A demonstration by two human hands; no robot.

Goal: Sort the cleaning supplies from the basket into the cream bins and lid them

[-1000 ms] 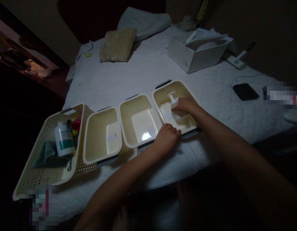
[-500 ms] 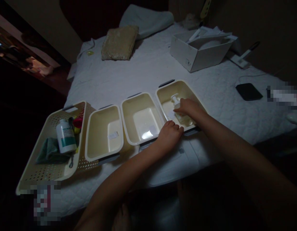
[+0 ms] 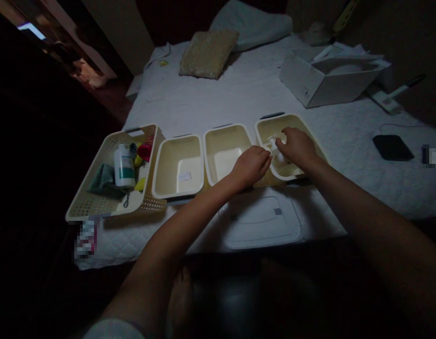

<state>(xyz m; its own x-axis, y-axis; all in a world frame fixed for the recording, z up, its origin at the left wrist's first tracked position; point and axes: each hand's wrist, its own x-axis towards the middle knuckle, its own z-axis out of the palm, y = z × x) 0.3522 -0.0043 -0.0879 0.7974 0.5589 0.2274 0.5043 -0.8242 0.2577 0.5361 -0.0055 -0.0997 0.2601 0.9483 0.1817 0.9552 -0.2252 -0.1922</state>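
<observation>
The rightmost of three cream plastic bins [image 3: 274,118] holds a white pump bottle [image 3: 274,148], gripped by the right hand [image 3: 297,147]; the loosely curled left hand [image 3: 251,165] is just beside it. A perforated basket [image 3: 133,134] holds a white bottle [image 3: 124,165] and green cloth [image 3: 103,181].

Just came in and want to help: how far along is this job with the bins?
Done so far: a white pump bottle sits in the far-right cream bin. In hand: the right hand and left hand are both at that bottle. Left: a white-and-teal bottle and a green cloth lie in the perforated basket, while the middle bin and its neighbor show no items.
</observation>
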